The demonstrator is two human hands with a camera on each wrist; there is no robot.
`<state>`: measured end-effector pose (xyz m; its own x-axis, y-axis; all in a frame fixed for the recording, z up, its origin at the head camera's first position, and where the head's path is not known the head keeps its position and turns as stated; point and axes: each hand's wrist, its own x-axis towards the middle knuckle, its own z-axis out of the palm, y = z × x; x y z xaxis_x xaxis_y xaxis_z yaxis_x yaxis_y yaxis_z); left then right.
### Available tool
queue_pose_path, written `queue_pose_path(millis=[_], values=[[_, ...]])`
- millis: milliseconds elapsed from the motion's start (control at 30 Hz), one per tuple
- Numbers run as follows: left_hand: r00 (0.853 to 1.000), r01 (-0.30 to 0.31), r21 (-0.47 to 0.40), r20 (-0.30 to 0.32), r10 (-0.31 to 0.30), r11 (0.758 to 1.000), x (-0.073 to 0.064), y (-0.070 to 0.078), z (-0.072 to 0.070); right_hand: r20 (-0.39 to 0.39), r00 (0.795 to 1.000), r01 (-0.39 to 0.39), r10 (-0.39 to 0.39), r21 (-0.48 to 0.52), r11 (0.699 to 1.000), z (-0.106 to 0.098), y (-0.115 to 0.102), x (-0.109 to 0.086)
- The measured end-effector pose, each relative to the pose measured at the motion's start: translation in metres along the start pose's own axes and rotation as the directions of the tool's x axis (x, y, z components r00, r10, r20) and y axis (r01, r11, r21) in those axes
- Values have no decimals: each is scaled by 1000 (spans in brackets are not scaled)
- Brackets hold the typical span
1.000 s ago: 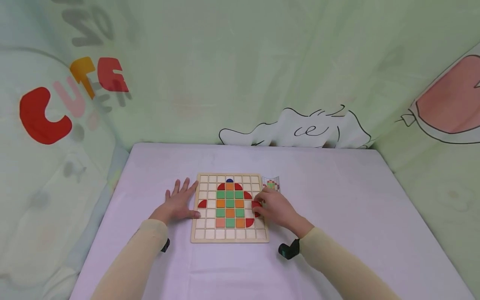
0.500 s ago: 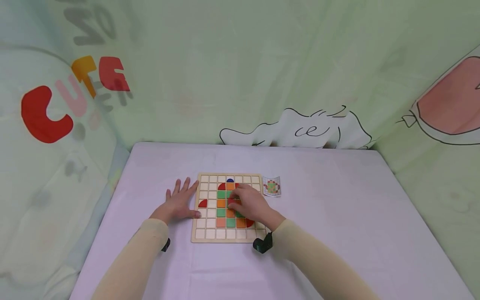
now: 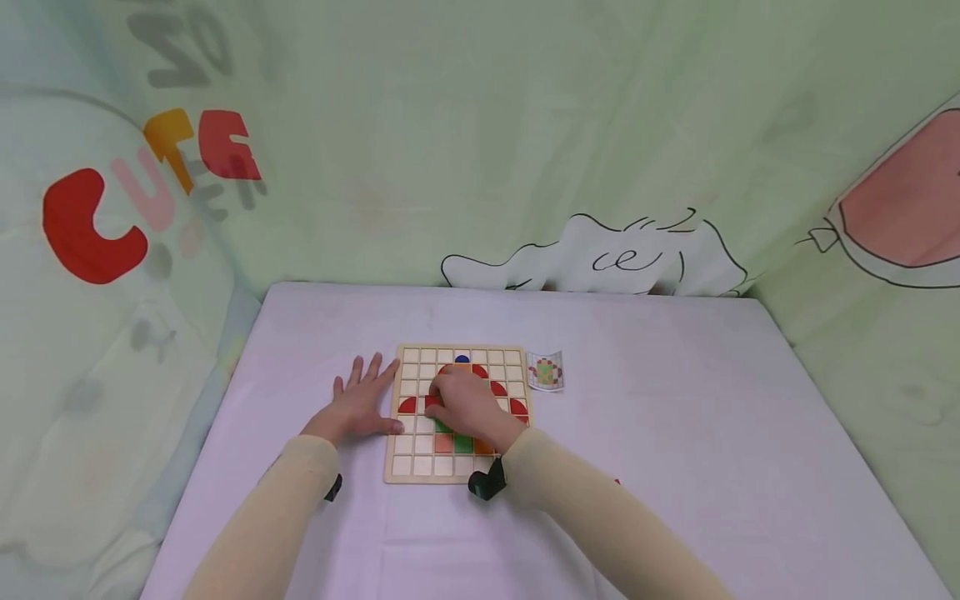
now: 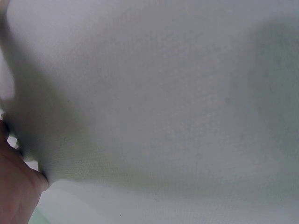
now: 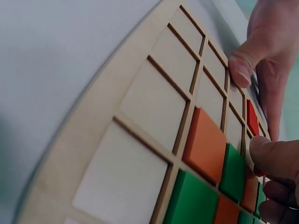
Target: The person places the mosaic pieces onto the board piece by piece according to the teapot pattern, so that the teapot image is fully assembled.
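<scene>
My right hand (image 3: 472,408) reaches over the wooden grid board (image 3: 424,479) and pinches a red piece (image 3: 432,401) near the left side of the pattern. In the right wrist view the thumb (image 5: 278,158) covers most of that red piece. My left hand (image 3: 356,410) lies with fingers spread beside the board, its thumb and a fingertip at the left edge. A quarter-round red piece (image 3: 407,405) sits in the leftmost column. Green pieces (image 5: 191,200) and orange pieces (image 5: 205,144) fill the middle cells, partly hidden by my right hand. Other red pieces (image 3: 498,388) sit right of them.
A small card (image 3: 545,372) with a coloured grid picture lies by the board's upper right corner. A blue piece (image 3: 462,359) sits in the top row. A bit of red (image 3: 617,481) shows beside my right sleeve. Pale cloth (image 3: 675,375) covers the table.
My right hand has moved left from the board's right edge across the pattern, carrying the red piece. A red piece at the right edge and the card are now uncovered. The left hand stays put.
</scene>
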<state>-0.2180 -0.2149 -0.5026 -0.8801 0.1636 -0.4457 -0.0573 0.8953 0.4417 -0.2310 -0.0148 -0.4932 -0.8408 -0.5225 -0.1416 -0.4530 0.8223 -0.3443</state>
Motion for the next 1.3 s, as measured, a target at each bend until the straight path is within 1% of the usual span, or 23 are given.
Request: queue_pose_path(millis=[167,400,500,633,833,1067,1300], values=[[1000,0,2,-1,0,1000,-3,3,-1,18,1000,-14,15,-16,1000,1,-6,3],[1000,12,11,4,-12,1000,-1,3,-1,25,997,-78,78,-26,997,1,-14,5],[1000,9,10,-4,-9,1000,-1,3,0,27,994,-107,107,-27,994,1,-16,6],[1000,5,13,-9,-4,1000,0,2,0,27,992,-122,123,-26,992,2,-18,7],[1000,4,6,-9,-4,1000,-2,2,0,40,992,-118,118,-2,993,2,-17,6],[1000,-6,-6,-17,6,1000,-3,2,-1,12,997,-70,70,10,998,-3,-12,3],[1000,-5,-4,-16,5,1000,-3,2,-1,24,999,-43,43,7,999,-1,-10,-2]])
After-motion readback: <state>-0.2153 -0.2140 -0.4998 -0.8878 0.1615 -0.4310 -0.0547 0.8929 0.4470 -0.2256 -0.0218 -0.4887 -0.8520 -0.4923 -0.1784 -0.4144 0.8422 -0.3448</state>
